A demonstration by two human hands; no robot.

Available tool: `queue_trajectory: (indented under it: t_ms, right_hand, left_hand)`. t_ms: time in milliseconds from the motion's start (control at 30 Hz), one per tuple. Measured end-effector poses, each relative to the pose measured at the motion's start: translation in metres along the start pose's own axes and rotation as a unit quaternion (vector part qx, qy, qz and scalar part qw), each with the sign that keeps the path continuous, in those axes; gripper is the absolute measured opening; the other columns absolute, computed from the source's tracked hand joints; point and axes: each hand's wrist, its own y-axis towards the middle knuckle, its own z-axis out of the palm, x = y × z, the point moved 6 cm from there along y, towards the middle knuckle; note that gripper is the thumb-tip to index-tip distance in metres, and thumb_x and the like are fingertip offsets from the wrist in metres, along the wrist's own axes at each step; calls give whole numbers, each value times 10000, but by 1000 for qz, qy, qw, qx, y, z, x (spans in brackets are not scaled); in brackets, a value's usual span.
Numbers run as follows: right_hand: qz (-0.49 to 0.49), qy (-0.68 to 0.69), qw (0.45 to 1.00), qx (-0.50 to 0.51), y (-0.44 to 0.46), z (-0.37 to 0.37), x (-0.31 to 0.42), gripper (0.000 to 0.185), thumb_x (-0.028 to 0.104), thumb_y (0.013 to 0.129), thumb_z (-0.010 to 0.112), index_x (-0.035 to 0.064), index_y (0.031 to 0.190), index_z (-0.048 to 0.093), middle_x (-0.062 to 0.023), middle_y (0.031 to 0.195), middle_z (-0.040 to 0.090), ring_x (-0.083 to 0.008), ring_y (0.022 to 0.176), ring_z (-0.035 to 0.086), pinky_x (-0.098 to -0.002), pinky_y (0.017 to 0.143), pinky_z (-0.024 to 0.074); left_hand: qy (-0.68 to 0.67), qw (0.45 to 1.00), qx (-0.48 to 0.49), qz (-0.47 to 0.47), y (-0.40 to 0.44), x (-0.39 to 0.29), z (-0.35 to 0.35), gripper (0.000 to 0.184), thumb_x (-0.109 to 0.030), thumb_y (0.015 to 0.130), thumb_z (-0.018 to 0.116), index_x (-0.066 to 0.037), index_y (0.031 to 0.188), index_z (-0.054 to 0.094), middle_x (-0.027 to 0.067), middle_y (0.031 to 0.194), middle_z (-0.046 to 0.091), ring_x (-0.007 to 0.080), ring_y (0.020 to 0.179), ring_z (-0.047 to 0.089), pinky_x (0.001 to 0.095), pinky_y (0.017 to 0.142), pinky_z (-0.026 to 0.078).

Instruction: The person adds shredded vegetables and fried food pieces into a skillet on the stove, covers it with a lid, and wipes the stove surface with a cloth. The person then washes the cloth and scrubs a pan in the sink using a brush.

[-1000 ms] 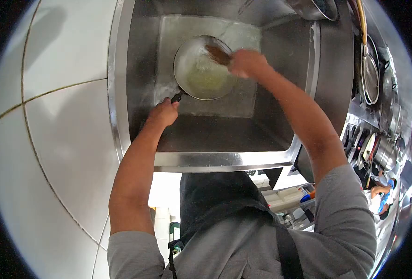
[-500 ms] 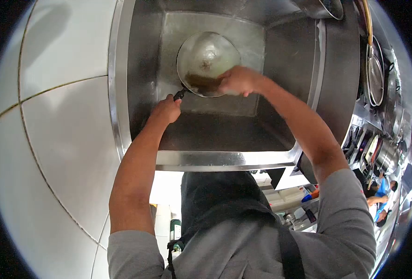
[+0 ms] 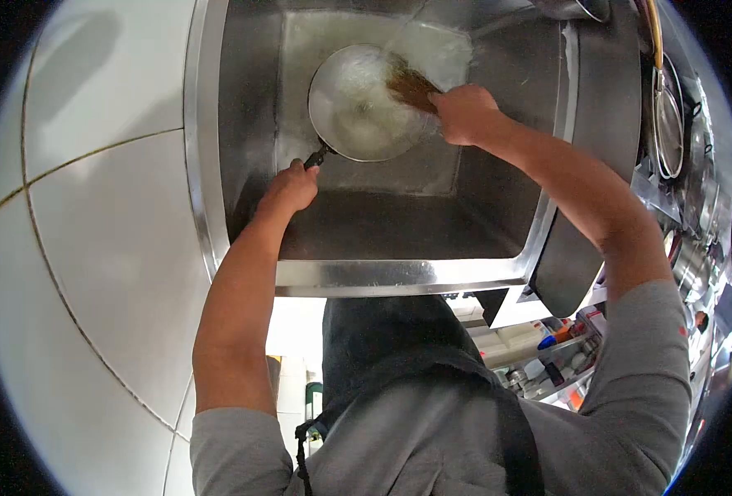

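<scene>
A round pan [image 3: 354,112] with cloudy water in it lies in the deep metal sink [image 3: 366,277]. My left hand [image 3: 292,187] is closed around the pan's black handle [image 3: 318,156] at the lower left of the pan. Closed on the near end of a brown bristle brush [image 3: 410,83], my right hand [image 3: 468,114] is just right of the pan. The bristles spread over the pan's upper right edge. Splashing water blurs the far side of the pan.
Another metal vessel [image 3: 577,8] sits at the sink's upper right corner. Strainers [image 3: 668,124] hang at the right, above stacked metal pots [image 3: 692,269]. White tiled wall [image 3: 110,248] borders the left side. Below the sink, at right, is a bin of bottles and containers [image 3: 548,364].
The brush in my right hand has moved from the pan's near side up and right to its far right edge. My left hand still holds the handle, and the view has shifted slightly.
</scene>
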Motion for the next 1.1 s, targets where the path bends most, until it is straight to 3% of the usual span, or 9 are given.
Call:
queue_trajectory:
  t_ms: [167,233,400,467,667,767,867,967,1100]
  right_hand:
    - [-133,173,966,139,-1,-12,36,609,369,868,725,175,1431,602,-184,1191,714,-373,1143,663,-489,1003,504]
    - [-150,276,949,-2,28,-35,48,605,449,882,719,160,1405,629,-184,1123,725,-301,1059,687,-440,882,553]
    - [72,689,711,120,41,13,33,627,463,915,695,146,1444,582,-101,1006,709,-133,772,633,-308,533,522]
    - [24,585,757,290,13,49,39,657,454,921,690,150,1483,535,-74,974,713,-178,752,650,-314,573,553]
    - [64,51,993,-82,2,-15,-20,538,257,930,623,138,1452,569,-166,1071,740,-329,965,735,-470,718,616]
    - [44,21,992,114,-13,-11,17,524,274,928,604,137,1434,591,-171,1143,723,-352,1036,716,-452,848,600]
    - [-42,197,979,-6,-33,14,70,478,264,871,635,135,1330,660,-213,1043,741,-377,1025,720,-501,936,559]
    - [-61,449,886,-94,-11,-19,86,498,280,914,603,95,1377,617,-224,1077,723,-352,908,739,-471,841,590]
    - [123,795,589,-79,37,-3,102,609,373,973,590,67,1492,498,-114,800,650,-205,635,649,-366,562,525]
  left_hand:
    - [21,1000,-2,-13,-9,-9,-7,547,-422,1075,379,46,1331,497,334,1283,616,492,1219,588,557,1047,450]
    - [32,999,-8,-2,2,-1,0,543,-418,1075,375,46,1327,498,330,1266,627,489,1206,599,555,1044,452]
    - [28,999,-7,15,9,5,6,543,-414,1076,369,49,1330,496,328,1267,628,487,1202,601,551,1041,454]
    - [23,1000,1,11,4,2,0,544,-412,1076,370,52,1331,495,330,1271,625,488,1203,600,553,1039,455]
    - [13,1000,5,15,-3,-7,-5,540,-401,1076,378,52,1347,489,332,1269,623,483,1203,601,550,1027,467]
    - [13,1000,2,6,-8,-8,-6,537,-397,1076,386,52,1354,485,332,1267,625,481,1202,603,547,1019,474]
    - [28,1000,-7,13,-5,-4,-6,538,-397,1076,392,56,1353,483,332,1256,630,481,1196,608,550,1009,480]
    - [21,1000,-3,10,1,-3,-1,534,-396,1078,394,58,1346,483,329,1240,639,482,1188,613,552,1008,480]
    - [28,1000,0,3,-6,-10,-6,514,-401,1079,403,34,1340,490,315,1226,650,481,1189,613,555,1007,477]
